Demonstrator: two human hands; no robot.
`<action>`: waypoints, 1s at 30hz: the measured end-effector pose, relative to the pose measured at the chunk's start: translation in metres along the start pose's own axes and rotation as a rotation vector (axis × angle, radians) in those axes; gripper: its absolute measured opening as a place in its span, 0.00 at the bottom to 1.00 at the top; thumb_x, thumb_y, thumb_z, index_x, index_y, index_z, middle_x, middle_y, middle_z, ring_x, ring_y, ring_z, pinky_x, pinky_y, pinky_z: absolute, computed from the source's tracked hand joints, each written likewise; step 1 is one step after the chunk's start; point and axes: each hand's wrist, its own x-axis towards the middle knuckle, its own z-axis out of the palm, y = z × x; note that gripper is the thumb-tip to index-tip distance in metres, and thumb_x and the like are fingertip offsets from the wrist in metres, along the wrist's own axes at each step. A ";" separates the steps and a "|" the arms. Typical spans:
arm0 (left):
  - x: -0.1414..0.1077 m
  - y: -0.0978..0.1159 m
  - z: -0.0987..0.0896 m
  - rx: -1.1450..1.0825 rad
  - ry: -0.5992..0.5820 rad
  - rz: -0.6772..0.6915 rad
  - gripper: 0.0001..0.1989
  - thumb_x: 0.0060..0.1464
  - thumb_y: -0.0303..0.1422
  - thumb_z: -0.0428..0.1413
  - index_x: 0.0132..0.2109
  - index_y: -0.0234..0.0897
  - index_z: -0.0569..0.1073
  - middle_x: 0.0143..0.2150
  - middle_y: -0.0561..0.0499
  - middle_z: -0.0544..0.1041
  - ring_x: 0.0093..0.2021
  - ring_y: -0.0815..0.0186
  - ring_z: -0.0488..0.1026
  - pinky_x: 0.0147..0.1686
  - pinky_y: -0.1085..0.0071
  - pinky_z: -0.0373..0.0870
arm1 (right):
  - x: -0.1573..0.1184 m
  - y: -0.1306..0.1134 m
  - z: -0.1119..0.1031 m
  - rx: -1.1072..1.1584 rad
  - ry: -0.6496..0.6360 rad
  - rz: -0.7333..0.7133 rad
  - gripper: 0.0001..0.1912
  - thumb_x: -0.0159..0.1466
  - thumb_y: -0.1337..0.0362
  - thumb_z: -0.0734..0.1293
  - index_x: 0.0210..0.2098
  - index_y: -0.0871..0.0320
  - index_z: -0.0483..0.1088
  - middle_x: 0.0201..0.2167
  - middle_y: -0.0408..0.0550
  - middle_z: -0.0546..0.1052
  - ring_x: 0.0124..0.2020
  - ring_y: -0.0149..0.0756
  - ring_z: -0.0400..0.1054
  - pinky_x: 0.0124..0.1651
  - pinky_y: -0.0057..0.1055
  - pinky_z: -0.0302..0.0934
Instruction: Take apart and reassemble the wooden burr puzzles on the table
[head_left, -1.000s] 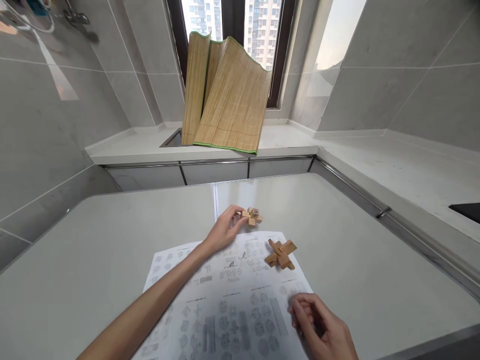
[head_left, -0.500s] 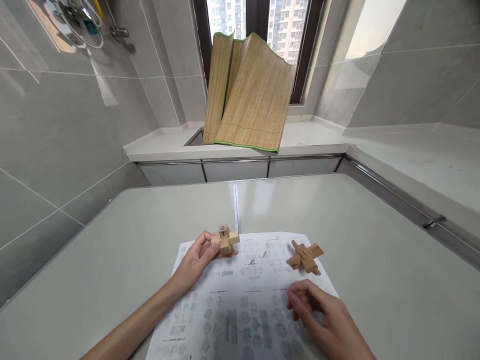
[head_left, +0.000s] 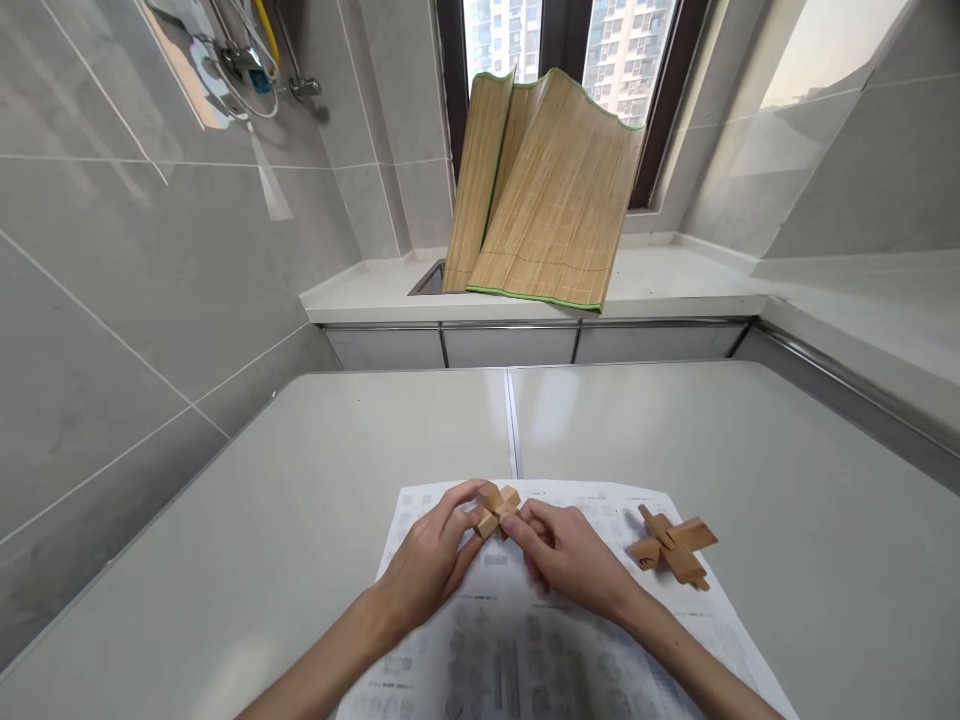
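Note:
A light wooden interlocking burr puzzle [head_left: 496,510] is held just above a printed sheet, between both hands. My left hand [head_left: 431,550] grips it from the left, fingers closed on its blocks. From the right, my right hand [head_left: 564,552] pinches the puzzle's right side with thumb and finger; the other fingers are curled under. Part of the puzzle is hidden behind the fingertips. A darker brown wooden puzzle [head_left: 673,547], cross-shaped with pointed ends, lies on the sheet to the right of my right hand, apart from it.
The printed paper sheet [head_left: 480,630] with small diagrams lies under both hands on a glossy pale table [head_left: 337,430] with a seam. Behind it, a folded bamboo mat [head_left: 555,200] stands on a white ledge [head_left: 375,290] by the window. Grey tiled walls flank the table.
My right hand has moved left and up from the sheet and taken hold of the light puzzle. The puzzle has turned in my left hand. The view has shifted left.

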 end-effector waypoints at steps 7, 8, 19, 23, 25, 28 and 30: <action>-0.003 0.000 0.005 -0.139 0.039 -0.017 0.22 0.63 0.27 0.59 0.60 0.49 0.65 0.64 0.42 0.70 0.64 0.54 0.72 0.59 0.54 0.75 | 0.003 0.014 0.003 0.396 -0.212 0.066 0.26 0.69 0.38 0.62 0.34 0.55 0.66 0.19 0.38 0.72 0.16 0.29 0.65 0.18 0.23 0.56; -0.004 0.001 0.006 -0.231 0.050 -0.071 0.27 0.61 0.28 0.62 0.62 0.50 0.64 0.65 0.41 0.69 0.67 0.52 0.69 0.62 0.51 0.73 | 0.002 0.015 0.003 0.462 -0.248 0.079 0.25 0.69 0.38 0.63 0.34 0.56 0.65 0.19 0.37 0.71 0.16 0.29 0.65 0.18 0.23 0.56; -0.007 0.012 0.006 -1.214 -0.227 -0.481 0.45 0.37 0.45 0.77 0.62 0.48 0.73 0.61 0.40 0.76 0.63 0.43 0.73 0.63 0.48 0.68 | -0.012 0.020 0.007 0.684 -0.633 0.168 0.28 0.65 0.36 0.66 0.39 0.58 0.69 0.23 0.41 0.71 0.19 0.29 0.64 0.25 0.25 0.60; -0.010 0.013 0.011 -1.205 -0.174 -0.484 0.43 0.32 0.37 0.80 0.57 0.46 0.75 0.59 0.41 0.78 0.61 0.45 0.75 0.61 0.50 0.71 | -0.014 0.013 0.004 0.374 -0.456 0.039 0.21 0.70 0.44 0.63 0.34 0.56 0.69 0.24 0.42 0.70 0.22 0.31 0.63 0.29 0.28 0.59; -0.011 0.015 0.013 -1.195 -0.108 -0.488 0.41 0.33 0.35 0.79 0.55 0.46 0.73 0.60 0.42 0.78 0.60 0.47 0.76 0.59 0.52 0.74 | -0.014 0.014 0.006 0.224 -0.319 -0.045 0.17 0.72 0.50 0.63 0.34 0.56 0.69 0.26 0.44 0.73 0.26 0.34 0.65 0.33 0.29 0.61; -0.009 0.018 0.014 -1.082 -0.041 -0.496 0.37 0.40 0.34 0.77 0.56 0.47 0.71 0.60 0.42 0.77 0.58 0.50 0.77 0.57 0.54 0.75 | -0.014 0.020 0.011 0.079 -0.146 -0.119 0.12 0.72 0.55 0.62 0.41 0.56 0.71 0.33 0.48 0.78 0.33 0.38 0.71 0.38 0.32 0.64; -0.007 0.019 0.013 -0.973 -0.049 -0.489 0.36 0.45 0.34 0.75 0.60 0.47 0.71 0.61 0.41 0.77 0.58 0.50 0.76 0.58 0.55 0.74 | -0.013 0.024 0.013 0.054 -0.094 -0.124 0.13 0.73 0.55 0.61 0.45 0.55 0.72 0.35 0.49 0.79 0.35 0.40 0.72 0.40 0.33 0.66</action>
